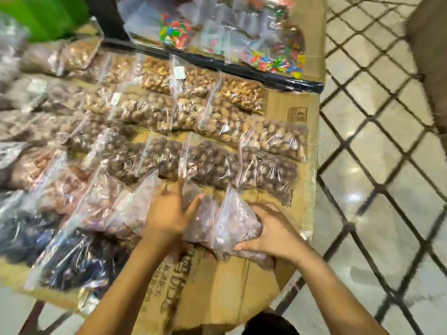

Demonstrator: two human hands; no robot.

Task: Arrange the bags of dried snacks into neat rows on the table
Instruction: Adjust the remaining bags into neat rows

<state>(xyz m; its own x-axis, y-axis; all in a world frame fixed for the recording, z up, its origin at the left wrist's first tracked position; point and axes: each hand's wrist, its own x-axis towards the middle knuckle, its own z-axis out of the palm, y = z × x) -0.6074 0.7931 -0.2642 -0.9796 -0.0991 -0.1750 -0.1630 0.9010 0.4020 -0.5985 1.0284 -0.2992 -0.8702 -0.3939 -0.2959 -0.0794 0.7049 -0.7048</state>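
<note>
the pinkish bag (235, 223) lies in the right hand (273, 234), whose fingers curl round its near end, just right of the left hand (167, 213) pressing flat and spread on the next bag (203, 224), with rows of bags (210, 163) beyond both on the cardboard-covered tabletop (242, 281).

The left hand (167, 215) lies flat, fingers spread wide. The right hand (274, 234) curls round a bag (232, 221).

Glossy, crinkled clear plastic bags (212, 163) on matt, seemingly corrugated cardboard (285, 110).
</note>
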